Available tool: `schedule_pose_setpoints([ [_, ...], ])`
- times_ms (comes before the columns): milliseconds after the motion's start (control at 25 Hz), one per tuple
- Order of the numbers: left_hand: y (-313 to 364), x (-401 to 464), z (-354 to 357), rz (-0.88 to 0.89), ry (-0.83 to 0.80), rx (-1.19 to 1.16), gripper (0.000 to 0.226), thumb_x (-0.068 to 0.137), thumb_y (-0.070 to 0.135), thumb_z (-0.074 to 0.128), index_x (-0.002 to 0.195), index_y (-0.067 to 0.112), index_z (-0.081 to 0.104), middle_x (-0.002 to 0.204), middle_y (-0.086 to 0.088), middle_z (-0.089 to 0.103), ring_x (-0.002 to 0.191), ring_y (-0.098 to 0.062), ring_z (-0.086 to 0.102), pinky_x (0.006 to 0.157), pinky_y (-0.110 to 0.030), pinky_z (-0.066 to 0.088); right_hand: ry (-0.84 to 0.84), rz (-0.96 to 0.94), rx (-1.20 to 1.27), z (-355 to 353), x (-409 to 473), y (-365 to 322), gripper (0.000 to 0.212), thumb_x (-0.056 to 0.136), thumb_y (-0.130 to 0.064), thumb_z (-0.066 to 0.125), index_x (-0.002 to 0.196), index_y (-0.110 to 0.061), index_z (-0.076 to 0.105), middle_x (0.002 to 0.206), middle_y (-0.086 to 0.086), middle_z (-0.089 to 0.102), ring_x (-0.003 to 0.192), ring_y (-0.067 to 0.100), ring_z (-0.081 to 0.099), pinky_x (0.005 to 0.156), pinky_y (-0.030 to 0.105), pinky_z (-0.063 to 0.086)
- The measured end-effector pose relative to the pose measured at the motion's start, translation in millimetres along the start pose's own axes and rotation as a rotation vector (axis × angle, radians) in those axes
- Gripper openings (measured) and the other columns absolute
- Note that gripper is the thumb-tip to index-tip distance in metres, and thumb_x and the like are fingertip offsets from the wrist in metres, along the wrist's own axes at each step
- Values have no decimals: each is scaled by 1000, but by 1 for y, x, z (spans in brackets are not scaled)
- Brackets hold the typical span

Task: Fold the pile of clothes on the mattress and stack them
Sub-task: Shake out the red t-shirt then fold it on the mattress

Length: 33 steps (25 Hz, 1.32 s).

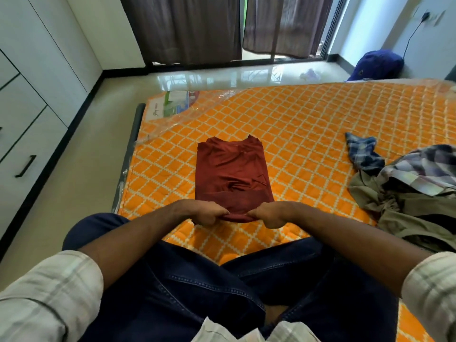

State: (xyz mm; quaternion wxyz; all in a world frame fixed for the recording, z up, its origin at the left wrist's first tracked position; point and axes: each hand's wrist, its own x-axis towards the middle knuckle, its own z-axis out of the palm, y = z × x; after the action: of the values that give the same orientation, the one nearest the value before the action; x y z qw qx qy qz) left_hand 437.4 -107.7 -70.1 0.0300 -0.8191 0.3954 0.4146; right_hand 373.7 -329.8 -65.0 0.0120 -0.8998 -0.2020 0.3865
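A dark red T-shirt [232, 174] lies flat on the orange patterned mattress [308, 114], folded into a narrow rectangle with its collar at the far end. My left hand [207, 214] and my right hand [267, 214] each pinch the shirt's near hem, fingers closed on the cloth, and the hem bunches a little between them. To the right sits a loose pile of clothes [409, 193]: an olive garment underneath, a pale checked shirt on top, and a blue checked shirt [362, 151] at its far edge.
I sit cross-legged in dark jeans [197, 280] at the mattress's near edge. A white wardrobe [29, 99] lines the left wall. Glossy floor [222, 77], dark curtains and a sliding door lie beyond. A blue bag [377, 65] stands at the far right.
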Motion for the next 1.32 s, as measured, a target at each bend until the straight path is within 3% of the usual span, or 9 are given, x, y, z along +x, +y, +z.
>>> schedule_pose_setpoints([
  [80,-10,-6,-18,14,53,0,58,87,0,39,144,11,47,138,-14,54,114,-31,55,92,-35,47,11,-10,-5,-21,0,6,51,89,5,41,137,-3,53,129,21,61,114,38,59,91,40,49],
  [240,-50,-13,-67,53,274,-45,19,88,1,50,101,10,60,88,2,60,82,-23,55,68,-32,40,123,18,40,-86,9,32,44,82,10,40,120,4,63,113,14,66,102,31,60,82,37,48],
  [400,-101,3,-107,22,500,-232,8,96,10,58,102,10,63,94,-7,61,72,-21,62,58,-33,54,234,68,116,-147,28,68,48,82,14,42,118,-5,68,106,6,62,95,21,54,73,28,37],
  [520,-136,36,-120,-75,709,-327,14,96,20,66,104,9,66,96,-7,63,75,-18,60,56,-27,47,338,131,206,-167,67,104,47,83,11,46,116,-12,68,109,7,64,108,31,60,79,34,45],
  [680,-175,87,-120,-199,879,-466,20,91,25,73,95,6,68,88,-6,63,82,-24,59,65,-31,38,488,221,395,-174,119,140,39,89,3,57,123,-12,67,122,10,65,110,27,59,85,37,48],
  [960,-215,141,-112,-262,923,-545,19,88,33,76,91,16,67,98,-6,69,86,-17,59,72,-29,42,607,340,558,-152,189,179,24,93,-3,65,116,-10,70,122,11,66,115,28,61,96,40,51],
  [1080,-212,150,-109,-301,1000,-549,30,90,37,73,101,12,61,108,-7,59,96,-23,58,78,-35,48,711,411,633,-135,196,181,30,91,-7,67,121,-12,64,126,12,63,116,30,59,93,41,52],
  [1200,-198,141,-105,-437,1024,-698,65,85,52,74,125,8,48,125,-10,46,107,-24,53,89,-39,50,957,503,253,-108,187,154,40,87,-14,64,126,-11,54,127,14,51,113,36,50,90,51,47],
  [1320,-191,128,-91,-496,753,-931,88,70,65,81,127,11,42,119,-2,54,105,-22,57,90,-43,53,1073,208,-10,-77,173,101,40,88,-29,59,126,-17,58,123,10,52,102,34,50,83,47,46],
])
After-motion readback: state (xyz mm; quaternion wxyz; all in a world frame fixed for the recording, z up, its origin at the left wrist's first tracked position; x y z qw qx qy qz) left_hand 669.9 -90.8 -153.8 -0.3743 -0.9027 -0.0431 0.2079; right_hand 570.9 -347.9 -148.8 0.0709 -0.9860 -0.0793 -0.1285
